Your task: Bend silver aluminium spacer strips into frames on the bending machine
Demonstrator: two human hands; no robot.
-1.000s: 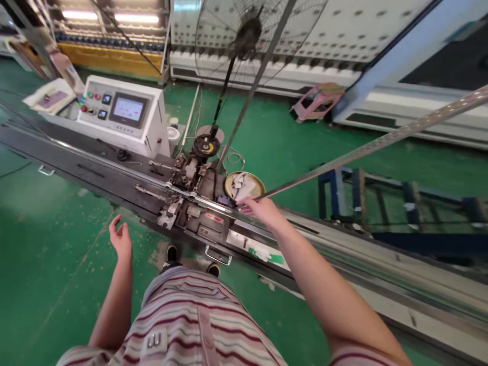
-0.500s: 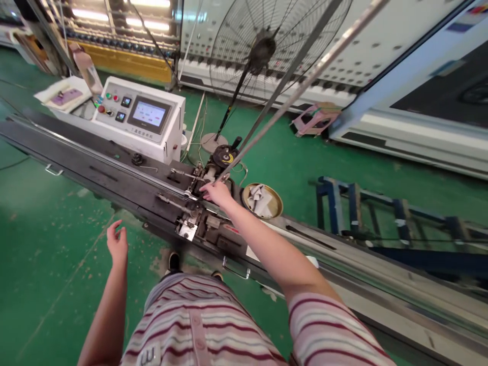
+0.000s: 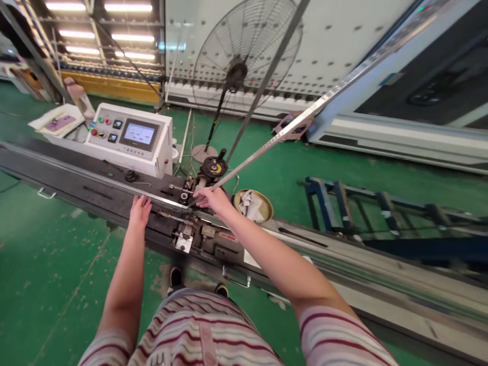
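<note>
My right hand (image 3: pixel 213 201) is closed on a thin metal spacer frame (image 3: pixel 282 133), close to its corner above the machine's middle head. One perforated side of the frame slants up to the right; another bar (image 3: pixel 154 194) lies along the dark bed to the left. My left hand (image 3: pixel 141 211) is open over the near part of the bed, its fingertips at that lying bar; whether they touch it I cannot tell. Around the right hand are a black handwheel (image 3: pixel 214 166) and a metal block (image 3: pixel 185 241) of the coating head.
A white control box (image 3: pixel 133 140) with a lit screen stands behind the bed. A round tin (image 3: pixel 269 212) with crumpled cloth sits to the right. Beyond are a large floor fan (image 3: pixel 236 73), a pink stool (image 3: pixel 293 127) and a blue rack (image 3: pixel 328 203) on the green floor.
My left hand has moved up and right from over the floor to the bar on the bed. My right hand stays by the head, and the slanting frame side has swung lower.
</note>
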